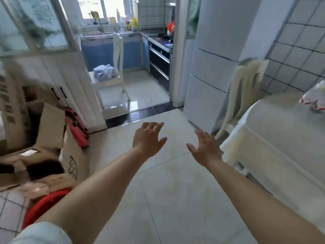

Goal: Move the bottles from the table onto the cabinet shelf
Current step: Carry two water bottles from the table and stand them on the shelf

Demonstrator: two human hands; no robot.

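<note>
Both my arms reach forward over the pale tiled floor. My left hand (148, 138) is open with fingers spread and holds nothing. My right hand (204, 148) is also open, fingers spread, empty, just left of the table's near corner. The table (274, 131) with a white cloth fills the right side. No bottle shows on the visible part of it. A white cabinet (58, 80) with dark handles stands at the left, partly hidden by boxes. Its shelf is not in view. The picture is blurred.
Cardboard boxes (35, 155) and a red case (77, 131) crowd the left. A red basin (40, 206) sits near my left elbow. A white chair (244, 95) stands by the table. A plastic bag (314, 99) lies on the table. A kitchen doorway with another chair (116, 71) is ahead.
</note>
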